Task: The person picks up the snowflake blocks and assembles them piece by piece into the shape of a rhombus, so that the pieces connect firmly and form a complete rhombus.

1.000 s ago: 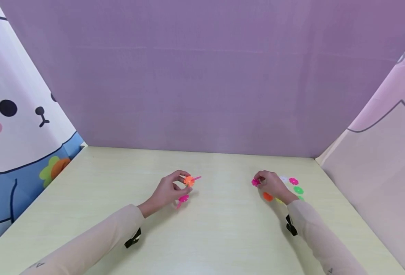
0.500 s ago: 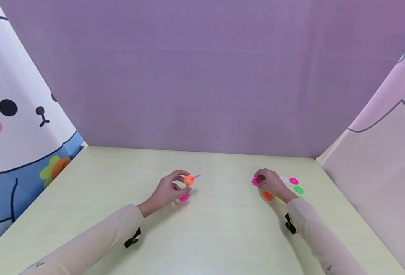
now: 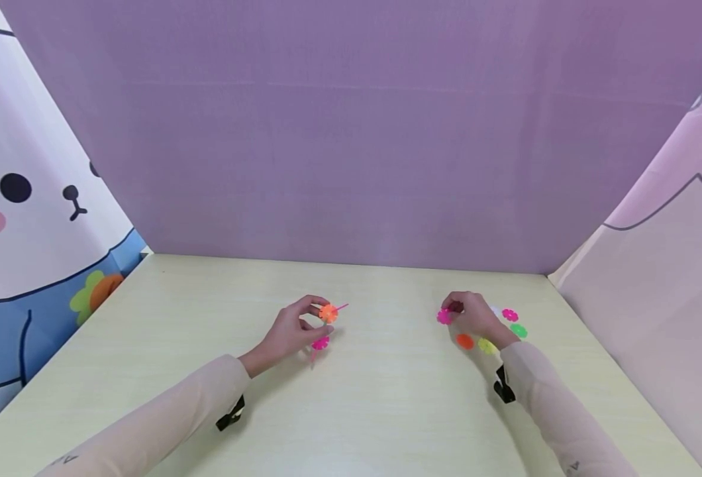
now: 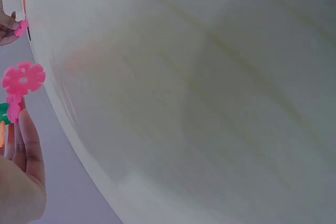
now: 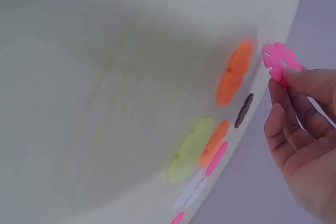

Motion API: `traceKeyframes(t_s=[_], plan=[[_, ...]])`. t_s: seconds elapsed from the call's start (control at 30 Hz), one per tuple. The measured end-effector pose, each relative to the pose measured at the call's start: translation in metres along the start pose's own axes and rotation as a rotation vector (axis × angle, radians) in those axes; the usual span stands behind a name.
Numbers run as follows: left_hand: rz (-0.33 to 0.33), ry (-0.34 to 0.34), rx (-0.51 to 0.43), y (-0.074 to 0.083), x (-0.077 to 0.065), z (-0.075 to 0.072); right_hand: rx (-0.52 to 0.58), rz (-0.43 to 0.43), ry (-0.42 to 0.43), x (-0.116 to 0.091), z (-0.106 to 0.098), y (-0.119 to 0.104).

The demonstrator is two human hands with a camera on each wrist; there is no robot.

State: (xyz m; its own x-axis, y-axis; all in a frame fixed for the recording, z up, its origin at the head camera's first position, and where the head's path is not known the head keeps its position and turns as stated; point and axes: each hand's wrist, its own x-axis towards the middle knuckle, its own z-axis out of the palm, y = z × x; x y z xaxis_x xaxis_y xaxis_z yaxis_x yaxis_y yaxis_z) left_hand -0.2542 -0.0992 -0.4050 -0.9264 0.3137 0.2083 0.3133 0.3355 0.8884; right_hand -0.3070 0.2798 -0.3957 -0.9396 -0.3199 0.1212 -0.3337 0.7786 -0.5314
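Above the left middle of the table, my left hand [image 3: 288, 334] holds a joined cluster of notched flower-shaped plastic discs between thumb and fingers. An orange disc [image 3: 328, 313] faces up in it, and a pink disc [image 3: 320, 343] hangs below the thumb. The left wrist view adds a green disc [image 4: 4, 113] in the cluster and a pink disc [image 4: 35, 76] standing out past the fingertips. Off to the right, my right hand [image 3: 476, 317] pinches a single pink notched disc [image 5: 274, 59] by its edge with thumb and forefinger, apart from the cluster.
Loose discs lie around and under the right forearm: orange [image 3: 465, 341], yellow [image 3: 487, 346], green [image 3: 518, 330], pink [image 3: 510, 315]. White [image 5: 190, 190] and dark [image 5: 244, 110] ones show in the right wrist view. A purple panel [image 3: 351, 165] rises behind the pale table [image 3: 375, 411].
The cluster in my left hand has turned slightly, its lower pink part swinging. My right hand has shifted a little, uncovering more of the yellow disc, and keeps its pink disc.
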Motion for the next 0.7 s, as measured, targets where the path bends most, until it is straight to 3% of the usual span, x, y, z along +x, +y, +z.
traceKeyframes(t_s=[0.1,0.27,0.5,0.7], plan=[[-0.003,0.000,-0.009,0.000,0.001,0.000,0.021,0.003,0.016,0.001,-0.001,-0.003],[-0.014,-0.001,-0.026,0.003,0.000,0.001,0.074,-0.063,0.077,0.002,0.000,-0.010],[-0.011,-0.025,-0.048,0.029,-0.009,-0.002,0.236,-0.082,0.078,0.002,0.004,-0.027],[-0.012,-0.015,-0.048,0.020,-0.005,0.000,0.322,-0.067,0.048,0.005,0.012,-0.045]])
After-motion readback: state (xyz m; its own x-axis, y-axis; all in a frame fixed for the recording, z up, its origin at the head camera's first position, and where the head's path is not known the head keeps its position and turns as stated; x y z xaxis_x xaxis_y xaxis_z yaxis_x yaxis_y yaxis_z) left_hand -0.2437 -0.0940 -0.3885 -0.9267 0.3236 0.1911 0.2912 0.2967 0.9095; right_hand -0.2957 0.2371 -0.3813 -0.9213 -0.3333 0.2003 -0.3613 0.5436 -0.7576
